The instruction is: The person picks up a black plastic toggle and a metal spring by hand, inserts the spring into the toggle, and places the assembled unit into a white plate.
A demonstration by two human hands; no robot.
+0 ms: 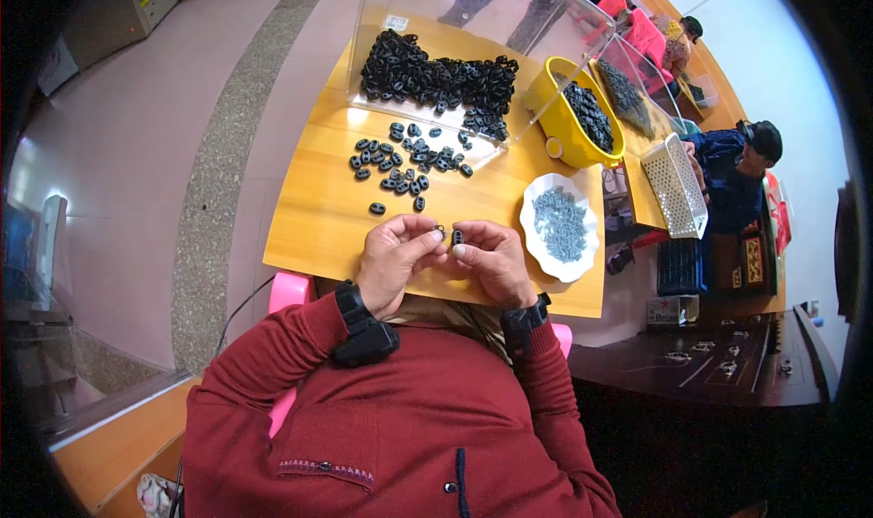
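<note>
Both hands meet over the table's near edge. My left hand pinches a small dark piece between thumb and fingertips; its exact shape is too small to make out. Between the thumb and fingers of my right hand is a black two-hole cord lock piece, held upright close to the left fingertips. Beyond the hands, several similar black two-hole pieces lie loose on the wooden table. To the right, a white scalloped plate holds a heap of small silvery parts resembling springs.
A clear plastic bin lies at the back with black pieces heaped in its mouth. Right of it stands a yellow tub of black parts. Farther right are a white perforated basket and a seated person.
</note>
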